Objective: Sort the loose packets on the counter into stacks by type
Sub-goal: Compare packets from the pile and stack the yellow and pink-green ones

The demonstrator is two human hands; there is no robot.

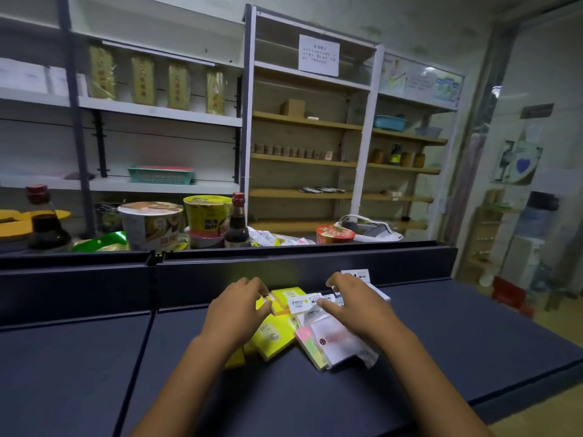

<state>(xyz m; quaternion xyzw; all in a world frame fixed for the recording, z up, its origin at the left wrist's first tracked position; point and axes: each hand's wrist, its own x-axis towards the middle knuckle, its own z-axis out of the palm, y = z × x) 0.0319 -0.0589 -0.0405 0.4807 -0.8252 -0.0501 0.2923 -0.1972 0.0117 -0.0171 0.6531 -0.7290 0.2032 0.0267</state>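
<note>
Both forearms were seen reaching forward from the near edge of the dark counter toward a jumble of loose packets at its middle. The left hand was curled at the pile's left edge, its fingertips pinching a yellow sticky-note pad with a pinkish edge. The right hand was laid over the white-carded packets, fingers bent and pressing on them; whether any was actually gripped could not be told. More yellow pads lay just below the left hand, nearer the body, and a clear sleeve of pastel flags lay below the right hand, its long axis slanting down to the right. Yellow items were thus grouped on the left hand's side and white ones on the right's, so each type sat nearest the hand suited to gather it. Sorting was judged barely begun, since the types overlapped. Behind the counter's raised ledge, 2 teal baskets were seen on the shelves, the nearer holding something red; instant noodle cups and soy sauce bottles stood on the ledge.
</note>
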